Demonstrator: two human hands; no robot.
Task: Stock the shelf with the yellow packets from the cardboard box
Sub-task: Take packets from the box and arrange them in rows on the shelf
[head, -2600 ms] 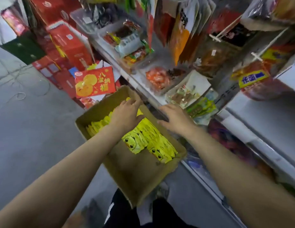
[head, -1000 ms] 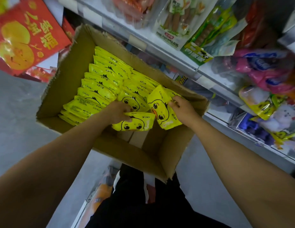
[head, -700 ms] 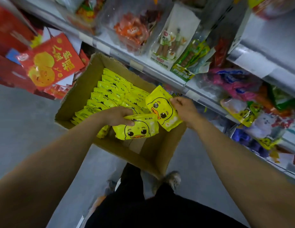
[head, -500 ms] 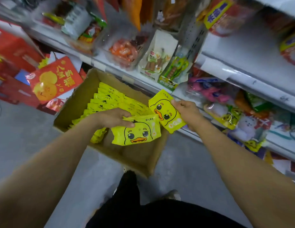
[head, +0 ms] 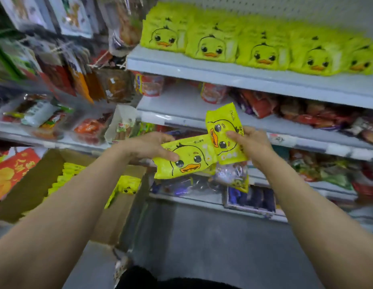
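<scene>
Each hand is now gripping one yellow duck packet — the left hand [head: 148, 146] one lying flat [head: 184, 161], the right hand [head: 251, 142] one upright [head: 221, 132] — lifted clear of the cardboard box [head: 33, 184], below the top shelf [head: 244, 78] row of packets [head: 262, 46].

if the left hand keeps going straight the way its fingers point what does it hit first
Probably the packet in the right hand. The left hand points rightward, gripping its own yellow packet, whose far end already overlaps that upright yellow packet. Depth between them is unclear.
</scene>
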